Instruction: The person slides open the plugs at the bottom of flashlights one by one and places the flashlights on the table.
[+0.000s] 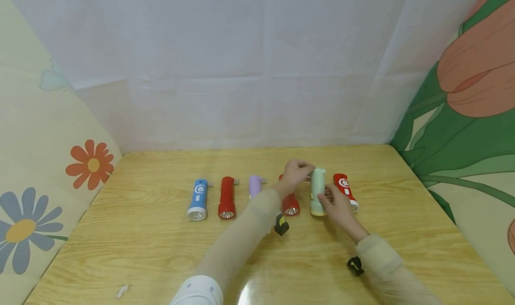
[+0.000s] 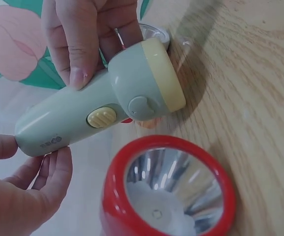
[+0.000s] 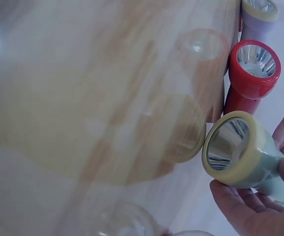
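A pale green flashlight (image 1: 318,191) with a cream rim and a cream slide switch (image 2: 101,117) is held between both hands. My left hand (image 1: 295,176) pinches its tail end, with the thumb on one side and the fingers on the other in the left wrist view. Nearer the lens end, my right hand (image 1: 339,206) grips the body with thumb and fingers. The cream-ringed lens (image 3: 229,144) faces the right wrist camera. Just left of it a red flashlight (image 1: 290,204) lies on the table, partly covered by my left hand and forearm.
Further left lie a purple flashlight (image 1: 255,186), another red one (image 1: 227,197) and a blue one (image 1: 198,200). A red flashlight with a white rim (image 1: 345,188) lies beyond my right hand. Small white scraps (image 1: 122,291) are on the wooden table (image 1: 153,251) at front left.
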The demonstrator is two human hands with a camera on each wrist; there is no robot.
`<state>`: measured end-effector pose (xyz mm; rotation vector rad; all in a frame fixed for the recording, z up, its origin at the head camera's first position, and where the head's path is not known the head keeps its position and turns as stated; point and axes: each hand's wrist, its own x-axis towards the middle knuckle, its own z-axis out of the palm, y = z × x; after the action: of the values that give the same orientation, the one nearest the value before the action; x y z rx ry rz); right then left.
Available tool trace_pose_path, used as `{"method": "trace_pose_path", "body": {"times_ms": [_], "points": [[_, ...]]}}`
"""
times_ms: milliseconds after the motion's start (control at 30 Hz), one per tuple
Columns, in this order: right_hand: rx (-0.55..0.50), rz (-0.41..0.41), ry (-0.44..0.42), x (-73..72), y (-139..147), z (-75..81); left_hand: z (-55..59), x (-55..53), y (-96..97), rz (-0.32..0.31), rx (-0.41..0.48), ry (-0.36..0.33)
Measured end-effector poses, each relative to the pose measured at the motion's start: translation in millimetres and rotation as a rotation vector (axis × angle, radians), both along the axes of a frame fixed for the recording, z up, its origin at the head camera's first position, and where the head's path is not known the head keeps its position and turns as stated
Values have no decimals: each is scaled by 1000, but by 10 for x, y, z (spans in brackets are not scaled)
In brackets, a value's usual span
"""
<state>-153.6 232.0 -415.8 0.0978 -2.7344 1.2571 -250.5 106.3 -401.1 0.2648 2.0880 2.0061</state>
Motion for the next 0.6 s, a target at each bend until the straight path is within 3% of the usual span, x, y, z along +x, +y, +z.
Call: {"method": "trace_pose_path", "body": {"times_ms": [333, 600], "points": [[-15, 14, 60, -4, 23, -33, 70, 65, -31, -18, -44, -3], [-27, 39, 98, 24, 28, -23, 49, 113, -34, -34, -16, 55]]}}
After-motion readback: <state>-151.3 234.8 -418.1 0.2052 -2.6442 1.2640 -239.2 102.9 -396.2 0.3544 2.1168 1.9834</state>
